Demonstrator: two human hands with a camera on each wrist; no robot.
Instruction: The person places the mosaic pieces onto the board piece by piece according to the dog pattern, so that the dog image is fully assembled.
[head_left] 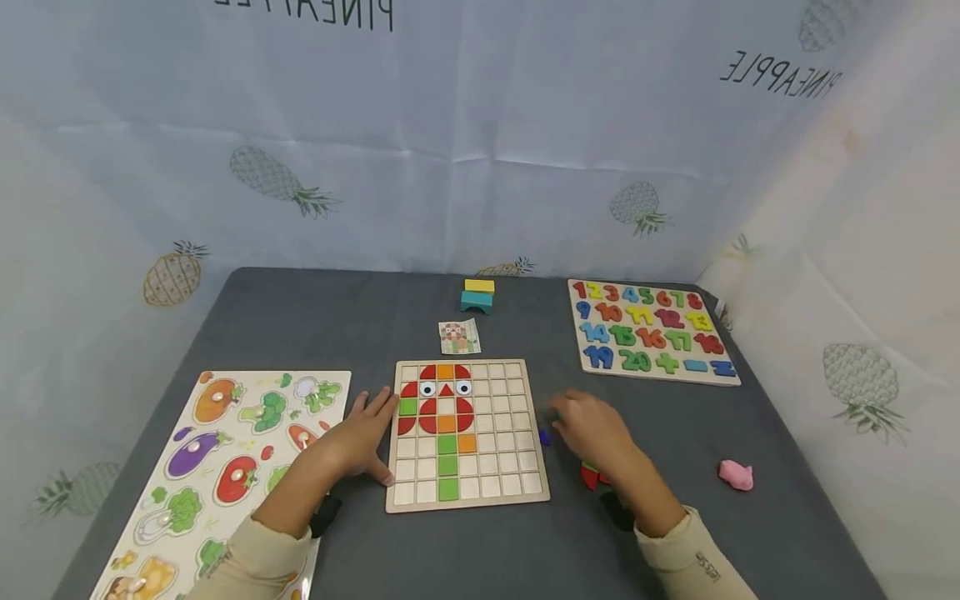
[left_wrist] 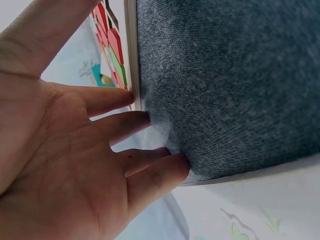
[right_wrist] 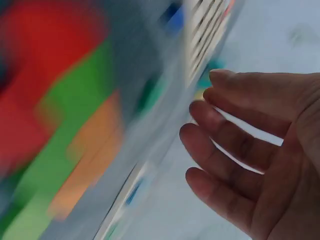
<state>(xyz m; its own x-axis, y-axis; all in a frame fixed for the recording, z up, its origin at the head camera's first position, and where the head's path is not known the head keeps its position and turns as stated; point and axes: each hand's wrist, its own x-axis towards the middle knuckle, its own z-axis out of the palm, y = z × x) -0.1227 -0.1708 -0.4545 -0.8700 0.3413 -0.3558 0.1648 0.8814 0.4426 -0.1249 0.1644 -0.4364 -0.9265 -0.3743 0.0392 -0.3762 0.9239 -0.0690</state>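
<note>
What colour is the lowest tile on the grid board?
The lowest tile is green; the head view shows it best.

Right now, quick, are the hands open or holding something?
Left hand: open, touching the edge of the wooden board.
Right hand: open, fingers loosely curled, holding nothing.

Table (head_left: 360, 321): before the curtain (head_left: 450, 212)
Grid board (head_left: 512, 462): mid-table, between the vegetable board (head_left: 255, 382) on the left and the number board (head_left: 681, 368) at the back right
Set tiles (head_left: 447, 467): in the grid board's left half
Card (head_left: 459, 337): just behind the grid board
Blocks (head_left: 477, 299): behind the card, near the table's far edge
Left hand (head_left: 362, 442): at the grid board's left edge
Right hand (head_left: 592, 425): right of the grid board
Lone tile (head_left: 544, 437): just beside the grid board's right edge
Loose tiles (head_left: 589, 476): near the right wrist
Pig (head_left: 736, 476): far right, before the number board
</note>
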